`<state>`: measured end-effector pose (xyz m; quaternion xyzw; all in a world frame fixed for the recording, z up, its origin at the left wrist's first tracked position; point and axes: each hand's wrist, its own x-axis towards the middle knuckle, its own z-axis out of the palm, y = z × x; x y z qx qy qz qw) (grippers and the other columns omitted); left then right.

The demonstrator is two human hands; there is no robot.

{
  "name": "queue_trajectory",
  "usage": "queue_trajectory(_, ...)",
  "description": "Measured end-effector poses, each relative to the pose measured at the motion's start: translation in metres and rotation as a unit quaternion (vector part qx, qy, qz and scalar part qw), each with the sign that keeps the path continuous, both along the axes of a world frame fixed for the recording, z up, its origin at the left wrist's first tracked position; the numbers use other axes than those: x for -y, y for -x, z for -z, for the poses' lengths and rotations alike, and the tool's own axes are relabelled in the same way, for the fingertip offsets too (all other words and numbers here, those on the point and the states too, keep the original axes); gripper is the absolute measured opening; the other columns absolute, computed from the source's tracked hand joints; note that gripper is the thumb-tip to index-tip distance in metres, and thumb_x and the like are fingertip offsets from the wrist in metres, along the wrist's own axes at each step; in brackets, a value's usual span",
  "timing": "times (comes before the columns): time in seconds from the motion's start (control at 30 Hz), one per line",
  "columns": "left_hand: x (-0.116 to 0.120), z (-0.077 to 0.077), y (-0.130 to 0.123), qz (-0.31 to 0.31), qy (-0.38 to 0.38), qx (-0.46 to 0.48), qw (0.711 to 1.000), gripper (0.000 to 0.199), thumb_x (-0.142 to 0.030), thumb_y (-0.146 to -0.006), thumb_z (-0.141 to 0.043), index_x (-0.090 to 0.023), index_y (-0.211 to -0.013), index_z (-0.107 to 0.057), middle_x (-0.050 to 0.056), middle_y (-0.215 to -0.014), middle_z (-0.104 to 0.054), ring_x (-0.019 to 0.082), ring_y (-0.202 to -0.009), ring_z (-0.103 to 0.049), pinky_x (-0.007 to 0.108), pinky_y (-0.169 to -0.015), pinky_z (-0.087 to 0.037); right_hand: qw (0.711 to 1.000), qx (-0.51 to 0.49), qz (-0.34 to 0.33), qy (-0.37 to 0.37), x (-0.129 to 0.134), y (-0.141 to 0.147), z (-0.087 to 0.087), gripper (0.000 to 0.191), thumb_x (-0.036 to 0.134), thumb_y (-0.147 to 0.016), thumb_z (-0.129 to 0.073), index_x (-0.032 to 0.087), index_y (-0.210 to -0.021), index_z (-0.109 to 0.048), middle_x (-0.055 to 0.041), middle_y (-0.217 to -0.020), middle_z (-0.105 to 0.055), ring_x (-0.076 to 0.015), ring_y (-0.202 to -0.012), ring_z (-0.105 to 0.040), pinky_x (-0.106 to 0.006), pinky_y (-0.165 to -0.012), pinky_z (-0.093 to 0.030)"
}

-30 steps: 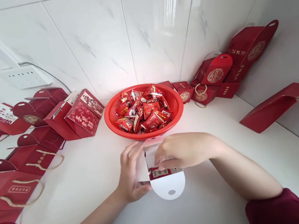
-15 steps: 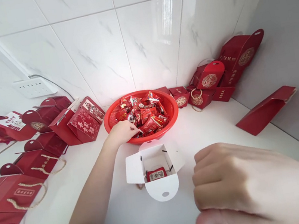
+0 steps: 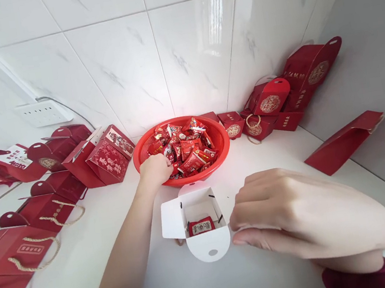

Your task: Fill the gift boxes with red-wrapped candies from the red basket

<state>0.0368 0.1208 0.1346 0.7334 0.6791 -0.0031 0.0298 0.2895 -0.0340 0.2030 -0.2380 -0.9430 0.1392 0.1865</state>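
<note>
My left hand (image 3: 156,171) is at the near left of a red plastic basket (image 3: 225,146) heaped with red-wrapped candies (image 3: 191,146). Its fingers are curled closed, with a red-wrapped candy (image 3: 175,167) showing at the fingertips. In front of the basket stands a small white-lined box (image 3: 210,248), its top open and flaps spread. A red packet (image 3: 201,226) with a pale label lies inside. Beside the box's right side, my right hand (image 3: 280,213) is closed, knuckles up, thumb close to the fingers; what it holds, if anything, is hidden.
Red gift boxes with rope handles (image 3: 29,243) line the left side of the white table. More red boxes (image 3: 270,102) are stacked at the back right. One red box (image 3: 346,143) leans against the grey panel. A power strip (image 3: 44,113) is by the tiled wall.
My right hand has moved left toward the box. My left hand has curled further closed at the basket's near left. The box's right flap no longer shows.
</note>
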Motion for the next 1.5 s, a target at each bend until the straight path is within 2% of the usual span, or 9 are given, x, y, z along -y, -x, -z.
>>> queue_trajectory(0.23, 0.011, -0.013, 0.028, 0.043, -0.045, 0.069, 0.996, 0.020, -0.036, -0.082, -0.055, -0.024, -0.077, -0.071, 0.003, -0.083, -0.074, 0.022, -0.077, -0.066, 0.029, -0.060, -0.040, 0.998, -0.013, 0.055, -0.005, -0.009, 0.000, 0.006, 0.021, 0.029, -0.101, -0.049, 0.020, -0.091, -0.066, 0.0011, -0.072, -0.062, -0.0118, -0.059, -0.049, -0.028, -0.056, -0.034)
queue_trajectory(0.33, 0.017, -0.022, 0.040, 0.072, -0.092, 0.145, 0.983, 0.021, -0.038, -0.083, -0.057, -0.021, -0.077, -0.069, 0.001, -0.073, -0.070, 0.018, -0.067, -0.061, 0.028, -0.061, -0.040, 0.998, -0.019, 0.062, 0.019, -0.018, 0.003, 0.008, 0.019, 0.027, -0.100, -0.052, 0.020, -0.091, -0.067, 0.0004, -0.074, -0.065, -0.0116, -0.061, -0.054, -0.027, -0.057, -0.038)
queue_trajectory(0.47, 0.029, -0.033, 0.044, 0.103, -0.139, 0.280, 0.944, 0.023, -0.039, -0.086, -0.058, -0.020, -0.082, -0.070, 0.000, -0.072, -0.067, 0.014, -0.062, -0.055, 0.026, -0.062, -0.040, 0.986, -0.096, 0.108, 0.078, -0.050, 0.013, 0.018, 0.017, 0.030, -0.097, -0.056, 0.021, -0.092, -0.069, -0.0008, -0.085, -0.072, -0.0130, -0.071, -0.063, -0.026, -0.063, -0.045)
queue_trajectory(0.6, 0.040, -0.035, 0.034, 0.125, -0.095, 0.394, 0.906, 0.024, -0.040, -0.087, -0.060, -0.019, -0.083, -0.069, 0.000, -0.070, -0.063, 0.013, -0.059, -0.051, 0.025, -0.056, -0.038, 0.941, -0.236, 0.206, 0.128, -0.094, 0.028, 0.045, 0.032, 0.040, -0.088, -0.068, 0.021, -0.113, -0.066, -0.0066, -0.117, -0.070, -0.0197, -0.095, -0.067, -0.031, -0.077, -0.053)
queue_trajectory(0.67, 0.042, -0.034, 0.027, 0.138, -0.068, 0.420, 0.894, 0.023, -0.040, -0.087, -0.061, -0.019, -0.082, -0.068, -0.001, -0.068, -0.060, 0.012, -0.058, -0.050, 0.024, -0.055, -0.037, 0.923, -0.267, 0.195, 0.198, -0.111, 0.034, 0.060, 0.039, 0.042, -0.084, -0.072, 0.020, -0.117, -0.066, -0.0079, -0.119, -0.069, -0.0208, -0.099, -0.067, -0.034, -0.081, -0.054)
queue_trajectory(0.83, 0.044, -0.032, 0.018, 0.155, -0.034, 0.426, 0.891, 0.022, -0.037, -0.087, -0.063, -0.018, -0.079, -0.066, 0.000, -0.070, -0.061, 0.012, -0.061, -0.053, 0.025, -0.058, -0.039, 0.880, -0.325, 0.089, 0.335, -0.125, 0.041, 0.078, 0.033, 0.045, -0.084, -0.072, 0.018, -0.104, -0.071, -0.0057, -0.101, -0.073, -0.0187, -0.091, -0.067, -0.035, -0.085, -0.053)
queue_trajectory(1.03, 0.042, -0.032, 0.020, 0.155, -0.027, 0.400, 0.903, 0.022, -0.037, -0.088, -0.061, -0.018, -0.080, -0.067, 0.000, -0.071, -0.064, 0.013, -0.064, -0.056, 0.025, -0.059, -0.040, 0.876, -0.339, 0.096, 0.330, -0.126, 0.043, 0.081, 0.030, 0.043, -0.079, -0.077, 0.018, -0.094, -0.073, -0.0031, -0.085, -0.071, -0.0163, -0.077, -0.065, -0.033, -0.075, -0.052)
queue_trajectory(1.3, 0.041, -0.031, 0.022, 0.170, -0.031, 0.392, 0.904, 0.024, -0.039, -0.088, -0.060, -0.018, -0.080, -0.067, 0.001, -0.073, -0.065, 0.014, -0.066, -0.057, 0.025, -0.059, -0.041, 0.905, -0.322, 0.137, 0.243, -0.122, 0.046, 0.081, 0.028, 0.045, -0.082, -0.073, 0.020, -0.093, -0.074, -0.0041, -0.092, -0.074, -0.0192, -0.082, -0.068, -0.034, -0.078, -0.054)
queue_trajectory(1.5, 0.041, -0.031, 0.024, 0.173, -0.037, 0.385, 0.906, 0.024, -0.039, -0.088, -0.059, -0.019, -0.079, -0.067, 0.000, -0.068, -0.060, 0.013, -0.062, -0.052, 0.025, -0.056, -0.037, 0.914, -0.296, 0.168, 0.221, -0.118, 0.046, 0.080, 0.030, 0.048, -0.084, -0.070, 0.021, -0.099, -0.074, -0.0036, -0.092, -0.074, -0.0201, -0.083, -0.068, -0.035, -0.076, -0.054)
